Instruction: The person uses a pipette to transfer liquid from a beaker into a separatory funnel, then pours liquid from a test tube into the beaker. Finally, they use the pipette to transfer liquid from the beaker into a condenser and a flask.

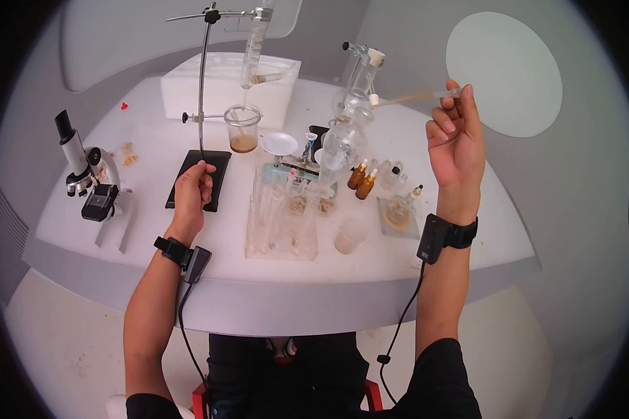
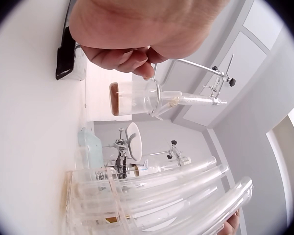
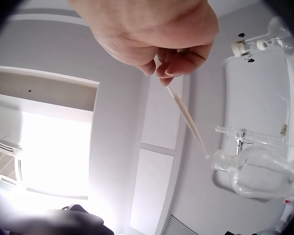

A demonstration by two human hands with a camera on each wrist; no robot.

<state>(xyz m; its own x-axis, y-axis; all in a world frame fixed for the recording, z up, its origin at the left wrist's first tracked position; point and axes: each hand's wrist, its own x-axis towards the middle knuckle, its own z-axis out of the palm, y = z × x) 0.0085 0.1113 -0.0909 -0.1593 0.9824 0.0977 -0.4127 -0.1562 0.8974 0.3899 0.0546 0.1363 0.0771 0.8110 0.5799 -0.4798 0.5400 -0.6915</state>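
Observation:
In the head view my right hand (image 1: 456,143) is raised, pinching a dropper (image 1: 426,96) between fingers and thumb. Pale brown liquid fills part of its tube (image 3: 186,117). The dropper's tip points at the mouth of a clear round-bodied flask (image 3: 259,171), with a small gap showing in the right wrist view. My left hand (image 1: 194,187) grips the lower end of a metal stand's rod (image 1: 203,98), just above its black base (image 1: 220,174). Beside that hand, a ring on the rod surrounds a beaker (image 1: 243,133) with brown liquid at its bottom.
A rack of test tubes (image 1: 279,223) stands between my arms, with a balance pan (image 1: 279,144) behind it. Amber dropper bottles (image 1: 365,185), a small cup (image 1: 349,237) and an alcohol lamp (image 1: 398,213) sit to the right. A microscope (image 1: 84,167) occupies the left; a white foam box (image 1: 182,91) stands behind.

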